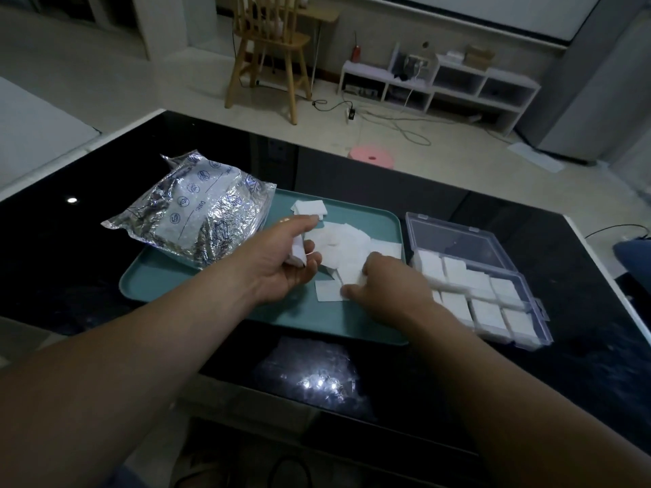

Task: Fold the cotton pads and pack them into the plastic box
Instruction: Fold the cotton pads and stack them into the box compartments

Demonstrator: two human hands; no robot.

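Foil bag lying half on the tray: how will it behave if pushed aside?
Likely floppy: the foil bag is heavily creased, so a push would probably crumple it before it slides. It is probably light for its bulk, since it looks puffed rather than packed tight. It straddles the rim of the tray, which may snag it.

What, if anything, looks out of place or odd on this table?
Nothing spilled or damaged. The crumpled foil bag lies askew, half on the teal tray, half on the black table; loose cotton pads overlap untidily mid-tray. Pads in the plastic box sit neatly.
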